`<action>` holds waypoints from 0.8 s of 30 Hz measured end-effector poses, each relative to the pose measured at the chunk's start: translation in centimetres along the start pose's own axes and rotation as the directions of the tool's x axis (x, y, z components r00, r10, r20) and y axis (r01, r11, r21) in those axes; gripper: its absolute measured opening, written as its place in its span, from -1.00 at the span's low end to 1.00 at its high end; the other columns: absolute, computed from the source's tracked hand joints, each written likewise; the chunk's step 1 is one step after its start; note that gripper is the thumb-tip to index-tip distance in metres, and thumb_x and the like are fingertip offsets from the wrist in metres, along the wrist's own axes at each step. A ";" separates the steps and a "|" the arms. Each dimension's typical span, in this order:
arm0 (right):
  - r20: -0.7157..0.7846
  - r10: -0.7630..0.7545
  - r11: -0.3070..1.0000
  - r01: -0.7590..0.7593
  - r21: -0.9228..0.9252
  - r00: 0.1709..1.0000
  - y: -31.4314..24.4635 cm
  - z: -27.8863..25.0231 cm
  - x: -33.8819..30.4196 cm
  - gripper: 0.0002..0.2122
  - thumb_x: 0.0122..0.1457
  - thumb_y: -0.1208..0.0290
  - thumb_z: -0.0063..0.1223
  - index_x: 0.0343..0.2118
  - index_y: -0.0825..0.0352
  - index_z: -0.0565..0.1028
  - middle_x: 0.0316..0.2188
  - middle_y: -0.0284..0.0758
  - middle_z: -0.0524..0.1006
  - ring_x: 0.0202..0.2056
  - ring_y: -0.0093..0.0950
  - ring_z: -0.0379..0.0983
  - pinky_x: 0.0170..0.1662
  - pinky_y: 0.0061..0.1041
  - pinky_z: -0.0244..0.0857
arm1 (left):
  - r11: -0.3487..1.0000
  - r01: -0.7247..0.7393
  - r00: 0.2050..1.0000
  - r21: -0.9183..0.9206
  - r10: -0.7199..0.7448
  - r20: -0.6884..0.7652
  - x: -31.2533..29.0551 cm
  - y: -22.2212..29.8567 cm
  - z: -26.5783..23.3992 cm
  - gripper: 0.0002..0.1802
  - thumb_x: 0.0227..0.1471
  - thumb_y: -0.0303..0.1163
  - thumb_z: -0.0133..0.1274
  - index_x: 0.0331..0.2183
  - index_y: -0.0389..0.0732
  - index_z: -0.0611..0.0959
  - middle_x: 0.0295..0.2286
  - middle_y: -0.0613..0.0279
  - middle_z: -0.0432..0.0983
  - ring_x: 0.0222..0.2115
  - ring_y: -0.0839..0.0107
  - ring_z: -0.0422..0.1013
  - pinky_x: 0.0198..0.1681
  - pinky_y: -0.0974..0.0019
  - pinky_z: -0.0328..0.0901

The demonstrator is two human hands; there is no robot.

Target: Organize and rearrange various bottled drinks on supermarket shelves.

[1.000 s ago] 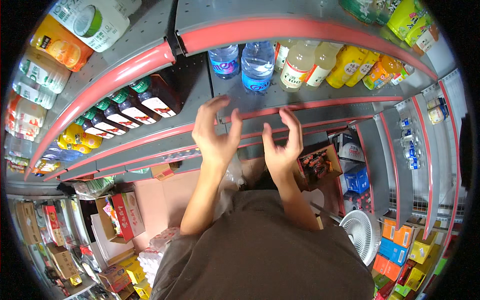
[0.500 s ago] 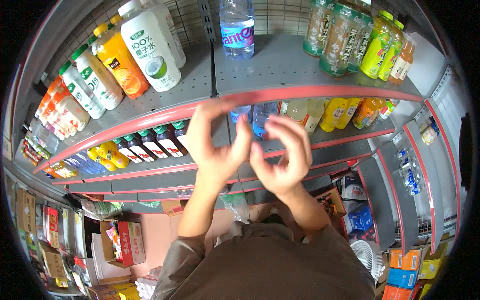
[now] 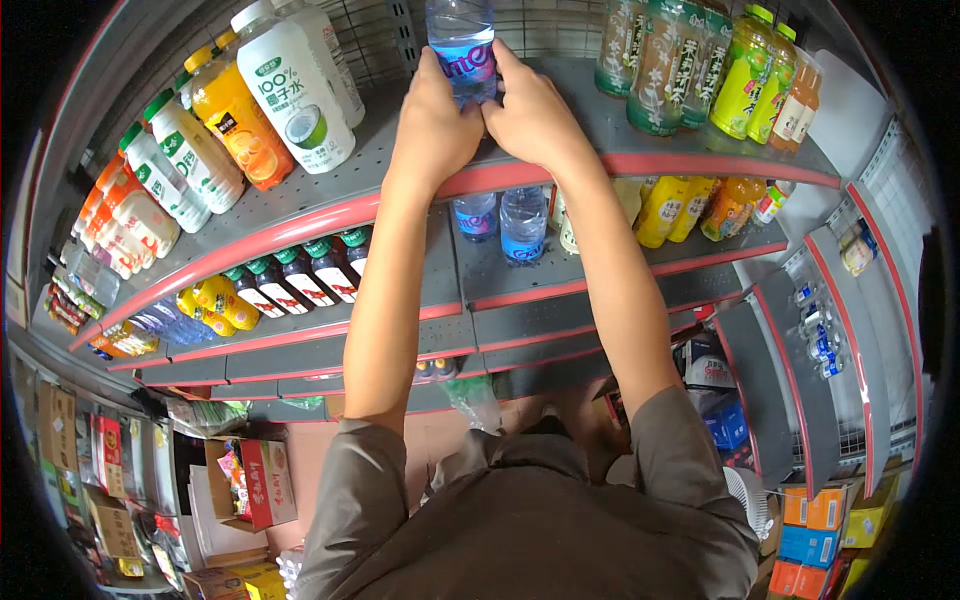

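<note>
On the upper grey shelf stands a clear water bottle with a blue and purple label. My left hand is closed against its left side. From the other side my right hand grips it, its thumb on the front low on the bottle. Both forearms reach over the shelf's red front edge. The bottle's top runs out of the picture, and the fingers behind it are hidden.
Left of the hands stand a large white coconut-drink bottle and an orange juice bottle. Green tea bottles stand to the right. Below, the second shelf holds water bottles and dark bottles. An opened carton sits on the floor.
Both hands have moved up and forward from in front of the shelf edge to the upper water bottle. They have taken hold of it from both sides.
</note>
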State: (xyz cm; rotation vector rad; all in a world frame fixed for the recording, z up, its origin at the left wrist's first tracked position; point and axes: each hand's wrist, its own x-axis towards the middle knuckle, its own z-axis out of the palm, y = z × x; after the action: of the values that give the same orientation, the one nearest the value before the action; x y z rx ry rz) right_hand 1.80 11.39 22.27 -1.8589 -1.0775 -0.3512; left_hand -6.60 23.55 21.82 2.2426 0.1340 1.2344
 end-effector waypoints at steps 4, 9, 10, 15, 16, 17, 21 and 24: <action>-0.052 -0.041 0.988 0.048 0.145 0.998 0.9 -0.1 -0.4 -0.37 0.18 0.51 0.20 0.35 0.42 0.31 0.10 0.07 0.59 0.09 -0.13 0.61 0.16 -0.23 0.47 | 0.997 -0.073 0.996 0.022 0.074 -0.056 -1.0 1.3 -0.4 -0.33 -0.07 -0.54 0.26 0.11 -0.50 0.47 -0.14 -0.33 0.61 -0.07 -0.23 0.56 0.01 -0.06 0.45; -0.147 0.051 0.975 -0.018 0.223 0.988 -1.6 -0.5 -3.0 -0.42 0.16 0.45 0.37 0.23 0.43 0.41 -0.02 0.00 0.66 -0.01 -0.27 0.65 0.08 -0.33 0.51 | 0.973 -0.045 0.987 0.226 0.078 -0.138 -3.3 3.9 -2.5 -0.38 -0.01 -0.46 0.35 0.08 -0.46 0.55 -0.15 -0.11 0.71 -0.18 0.26 0.66 -0.08 0.23 0.52; -0.232 0.017 0.969 0.041 0.243 0.973 -1.6 -0.4 -3.8 -0.40 0.09 0.35 0.42 0.18 0.41 0.44 -0.14 -0.02 0.68 -0.10 -0.17 0.67 0.03 -0.24 0.51 | 0.983 0.009 0.991 0.186 0.016 -0.134 -3.8 5.2 -2.9 -0.41 -0.01 -0.47 0.36 0.05 -0.45 0.57 -0.12 -0.06 0.69 -0.16 0.27 0.64 -0.06 0.22 0.52; -0.478 -0.091 0.815 0.341 0.468 0.874 -2.6 0.5 -6.7 -0.40 -0.01 0.49 0.53 0.11 0.38 0.46 -0.14 -0.04 0.69 -0.09 -0.22 0.69 0.01 -0.27 0.56 | 0.992 -0.116 0.967 -0.058 0.100 -0.235 -6.1 4.8 -3.2 -0.34 -0.10 -0.52 0.39 0.08 -0.39 0.58 -0.16 -0.15 0.65 -0.19 0.04 0.63 -0.12 0.11 0.51; -0.448 -0.046 0.787 0.308 0.535 0.893 -3.2 0.4 -7.4 -0.35 0.01 0.56 0.52 0.20 0.43 0.45 -0.01 -0.02 0.65 -0.04 -0.26 0.67 0.07 -0.30 0.54 | 0.980 -0.200 0.946 -0.009 0.191 -0.263 -6.6 4.9 -3.3 -0.30 -0.10 -0.55 0.38 0.13 -0.36 0.56 -0.11 -0.15 0.64 -0.16 0.07 0.61 -0.09 0.13 0.50; -0.446 -0.042 0.787 0.304 0.536 0.894 -3.3 0.6 -7.8 -0.35 0.01 0.56 0.52 0.20 0.43 0.45 -0.01 -0.02 0.65 -0.04 -0.26 0.67 0.07 -0.30 0.54 | 0.959 -0.280 0.917 0.042 0.280 -0.284 -7.2 5.0 -3.4 -0.26 -0.10 -0.59 0.37 0.17 -0.34 0.55 -0.07 -0.15 0.62 -0.13 0.10 0.60 -0.06 0.15 0.49; -0.579 -0.175 0.774 0.475 0.419 0.796 -3.8 1.1 -10.2 -0.26 0.00 0.52 0.53 0.28 0.49 0.42 0.05 -0.01 0.60 0.00 -0.24 0.63 0.08 -0.30 0.52 | 0.915 -0.392 0.861 0.097 0.402 -0.312 -9.6 5.1 -4.9 -0.17 -0.11 -0.61 0.40 0.25 -0.33 0.54 0.01 -0.11 0.56 -0.07 0.05 0.56 0.01 0.15 0.46; -0.542 -0.211 0.879 0.400 0.259 0.813 -3.7 0.8 -15.1 -0.22 -0.06 0.46 0.56 0.29 0.50 0.45 0.09 -0.02 0.57 0.03 -0.12 0.54 0.08 -0.23 0.45 | 0.940 -0.313 0.910 0.138 0.338 -0.239 -14.3 5.3 -5.5 -0.14 -0.13 -0.53 0.47 0.23 -0.39 0.54 0.05 -0.19 0.54 0.00 -0.02 0.53 0.03 0.10 0.46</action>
State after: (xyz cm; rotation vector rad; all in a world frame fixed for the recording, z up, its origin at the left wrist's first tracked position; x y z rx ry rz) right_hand -10.01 4.69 14.57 -1.1603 -0.9952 -0.7326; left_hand -20.06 16.59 16.21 2.2372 -0.0896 1.7346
